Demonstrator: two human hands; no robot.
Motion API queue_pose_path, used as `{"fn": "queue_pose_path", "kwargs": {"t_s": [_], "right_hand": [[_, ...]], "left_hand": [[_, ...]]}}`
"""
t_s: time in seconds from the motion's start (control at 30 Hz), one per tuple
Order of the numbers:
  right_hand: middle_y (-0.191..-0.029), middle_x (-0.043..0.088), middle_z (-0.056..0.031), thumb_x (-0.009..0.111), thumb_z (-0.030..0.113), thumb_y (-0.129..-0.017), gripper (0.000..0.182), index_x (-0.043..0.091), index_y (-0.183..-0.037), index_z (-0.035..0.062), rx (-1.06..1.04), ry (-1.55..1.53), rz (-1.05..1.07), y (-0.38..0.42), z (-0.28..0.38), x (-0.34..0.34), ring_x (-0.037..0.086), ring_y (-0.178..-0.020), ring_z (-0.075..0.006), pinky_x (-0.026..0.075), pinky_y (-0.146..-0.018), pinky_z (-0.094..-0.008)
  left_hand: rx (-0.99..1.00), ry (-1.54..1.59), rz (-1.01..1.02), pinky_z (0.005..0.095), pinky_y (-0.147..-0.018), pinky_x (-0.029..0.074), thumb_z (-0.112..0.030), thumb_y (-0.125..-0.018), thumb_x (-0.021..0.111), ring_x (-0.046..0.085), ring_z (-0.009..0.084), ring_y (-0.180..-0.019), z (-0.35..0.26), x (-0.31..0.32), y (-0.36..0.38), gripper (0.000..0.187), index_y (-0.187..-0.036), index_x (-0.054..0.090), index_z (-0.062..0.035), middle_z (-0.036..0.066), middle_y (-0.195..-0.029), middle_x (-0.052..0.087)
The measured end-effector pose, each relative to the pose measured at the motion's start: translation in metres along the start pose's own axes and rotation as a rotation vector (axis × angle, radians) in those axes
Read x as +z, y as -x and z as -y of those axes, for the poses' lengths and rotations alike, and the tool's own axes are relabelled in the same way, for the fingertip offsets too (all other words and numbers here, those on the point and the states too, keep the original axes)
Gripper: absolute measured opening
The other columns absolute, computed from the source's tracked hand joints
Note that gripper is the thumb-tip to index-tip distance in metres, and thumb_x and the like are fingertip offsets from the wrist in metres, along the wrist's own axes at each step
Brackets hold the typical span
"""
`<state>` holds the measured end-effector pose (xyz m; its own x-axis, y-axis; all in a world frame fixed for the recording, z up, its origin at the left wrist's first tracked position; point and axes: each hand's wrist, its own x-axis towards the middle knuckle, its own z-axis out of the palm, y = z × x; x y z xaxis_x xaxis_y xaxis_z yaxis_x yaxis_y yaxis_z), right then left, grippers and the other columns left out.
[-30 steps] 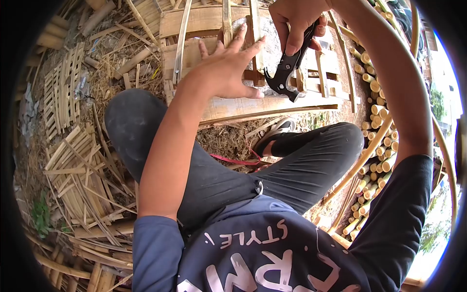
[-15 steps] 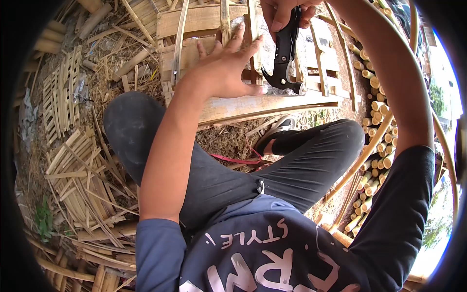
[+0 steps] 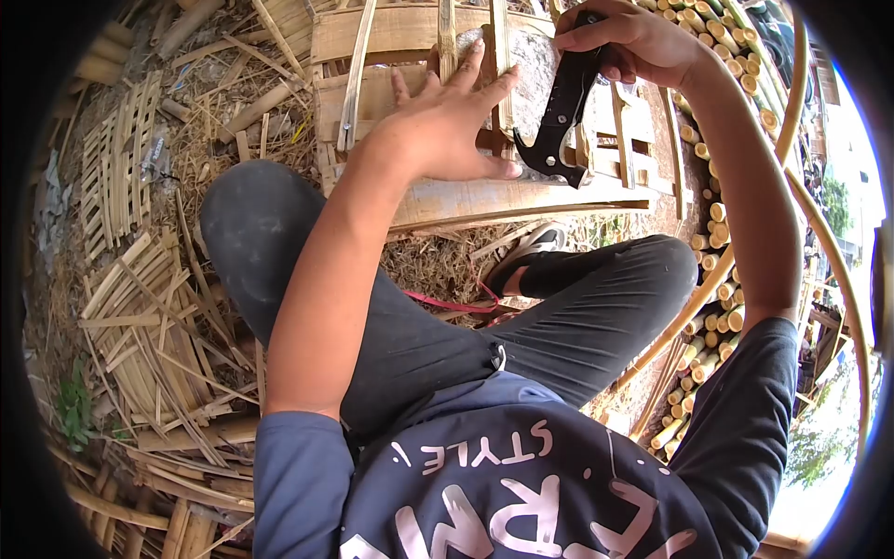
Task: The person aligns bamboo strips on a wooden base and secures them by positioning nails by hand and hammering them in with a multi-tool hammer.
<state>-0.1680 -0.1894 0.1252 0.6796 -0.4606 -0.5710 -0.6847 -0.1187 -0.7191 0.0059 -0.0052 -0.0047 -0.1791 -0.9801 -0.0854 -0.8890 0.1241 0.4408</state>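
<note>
My left hand (image 3: 438, 130) lies with fingers spread across upright bamboo slats (image 3: 501, 61) of a slatted bamboo frame. Its thumb points toward the head of a black multi-tool hammer (image 3: 562, 121). Fingers of my right hand (image 3: 633, 42) are wrapped round the upper end of that hammer's handle. The head hangs downward, its curved claw facing my left thumb, close over the frame. A flat bamboo board (image 3: 521, 198) forms the frame's near edge. Behind the slats shows a pale grey, rough block (image 3: 534, 67).
Cut bamboo poles (image 3: 722, 321) are stacked at the right, with a bent pole (image 3: 832, 247) beyond. Split bamboo strips (image 3: 154, 340) and a woven bamboo panel (image 3: 116, 172) lie at the left. A red strap (image 3: 447, 303) lies between my legs, near a shoe (image 3: 526, 256).
My right hand and the hammer have shifted slightly right and lower in view, the handle tilting more. My left hand stays spread on the slats; the whole view has moved a little.
</note>
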Motion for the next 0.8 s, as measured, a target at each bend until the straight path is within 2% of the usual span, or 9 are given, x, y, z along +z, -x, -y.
{"fn": "queue_pose_path", "kwargs": {"t_s": [0.1,0.2,0.4,0.43,0.53,0.57,0.7,0.8], "right_hand": [[-0.073,0.066,-0.0064,0.074,0.025,-0.094,0.029,0.070,-0.104,-0.0023,0.044,0.008,-0.147,0.004,0.001,0.014,0.057,-0.054,-0.0106,0.046,-0.048,-0.0236],[-0.076,0.064,-0.0047,0.072,0.036,-0.097,0.038,0.066,-0.109,-0.0004,0.098,0.235,-0.301,0.019,0.020,0.033,0.057,-0.058,-0.0103,0.045,-0.050,-0.0239],[-0.080,0.064,-0.0040,0.065,0.049,-0.100,0.042,0.066,-0.110,0.0081,0.180,0.456,-0.425,0.034,0.025,0.048,0.058,-0.064,-0.0108,0.046,-0.054,-0.0282],[-0.080,0.065,-0.0027,0.065,0.050,-0.100,0.041,0.066,-0.109,0.0096,0.064,0.583,-0.563,0.027,0.006,0.049,0.057,-0.064,-0.0103,0.046,-0.053,-0.0305],[-0.076,0.065,-0.0006,0.065,0.051,-0.100,0.041,0.071,-0.102,0.0103,-0.067,0.548,-0.713,0.025,-0.011,0.059,0.057,-0.060,-0.0097,0.046,-0.052,-0.0306],[-0.076,0.066,-0.0032,0.070,0.037,-0.099,0.035,0.071,-0.116,0.0062,-0.193,0.504,-0.755,0.019,-0.031,0.056,0.057,-0.065,-0.0093,0.047,-0.064,-0.0269],[-0.072,0.057,0.0010,0.069,0.041,-0.100,0.041,0.066,-0.105,0.0012,-0.372,0.335,-0.925,0.016,-0.042,0.073,0.047,-0.067,-0.0050,0.041,-0.064,-0.0250],[-0.066,0.064,-0.0041,0.066,0.044,-0.098,0.041,0.069,-0.098,0.0035,-0.260,0.348,-0.884,0.040,-0.038,0.076,0.060,-0.057,-0.0110,0.047,-0.057,-0.0299]], "left_hand": [[0.003,0.011,0.016,0.0698,-0.122,0.007,-0.069,-0.075,0.077,0.020,0.0562,-0.151,0.001,-0.001,0.000,0.116,-0.166,0.014,-0.0352,0.015,-0.174,0.001],[0.004,0.006,0.021,0.0701,-0.122,0.006,-0.069,-0.075,0.077,0.019,0.0558,-0.151,0.002,-0.001,-0.001,0.116,-0.166,0.014,-0.0352,0.016,-0.174,0.001],[0.023,-0.002,-0.025,0.0709,-0.122,0.007,-0.071,-0.074,0.078,0.020,0.0538,-0.152,0.003,0.002,0.000,0.117,-0.166,0.014,-0.0357,0.016,-0.174,0.001],[0.014,0.007,-0.006,0.0709,-0.122,0.007,-0.071,-0.074,0.077,0.020,0.0535,-0.152,0.003,0.001,0.000,0.117,-0.166,0.014,-0.0357,0.015,-0.174,0.001],[-0.003,0.015,0.030,0.0710,-0.122,0.007,-0.072,-0.074,0.077,0.021,0.0529,-0.152,0.000,-0.002,-0.001,0.117,-0.166,0.015,-0.0359,0.015,-0.174,0.000],[-0.004,0.002,0.029,0.0711,-0.122,0.007,-0.072,-0.073,0.077,0.021,0.0527,-0.152,-0.001,-0.002,-0.001,0.117,-0.166,0.015,-0.0360,0.015,-0.174,0.000],[-0.004,0.006,0.033,0.0728,-0.122,0.008,-0.074,-0.071,0.079,0.018,0.0533,-0.153,0.002,-0.002,-0.002,0.121,-0.165,0.013,-0.0387,0.016,-0.173,0.002],[0.000,0.029,0.035,0.0729,-0.122,0.008,-0.075,-0.070,0.079,0.018,0.0535,-0.152,0.003,-0.002,-0.002,0.122,-0.165,0.012,-0.0387,0.016,-0.173,0.002]]}}
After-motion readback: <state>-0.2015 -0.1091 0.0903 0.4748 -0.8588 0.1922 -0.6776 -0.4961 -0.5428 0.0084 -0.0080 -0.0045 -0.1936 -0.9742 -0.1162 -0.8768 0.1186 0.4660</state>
